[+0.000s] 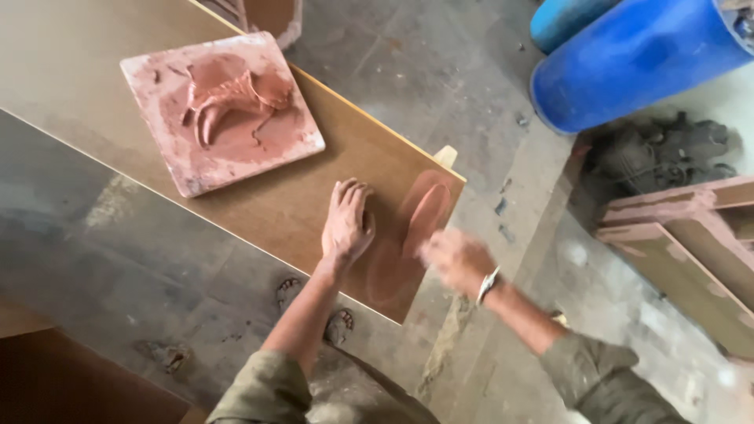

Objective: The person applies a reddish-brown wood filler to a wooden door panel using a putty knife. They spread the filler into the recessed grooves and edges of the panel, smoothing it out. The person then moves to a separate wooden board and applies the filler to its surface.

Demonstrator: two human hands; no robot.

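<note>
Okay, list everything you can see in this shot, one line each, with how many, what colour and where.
Board: one, brown, flat, running from upper left to centre.
Clay relief slab: one, reddish-pink, square, lying on the board's upper left part.
Clay smear: one, reddish, on the board's near end, between the two hands.
Barrels: two, blue, lying top right.
Dark clay heap: one, grey-black, right, below the barrels.
Wooden frames: stacked, clay-stained reddish brown, right edge.
Concrete floor: grey, all around.
Sandalled feet: two, under the board's edge.
Wristwatch: one, silvery, on the right wrist.
Left hand: palm down on the board.
Right hand: blurred, at the board's near corner.
</note>
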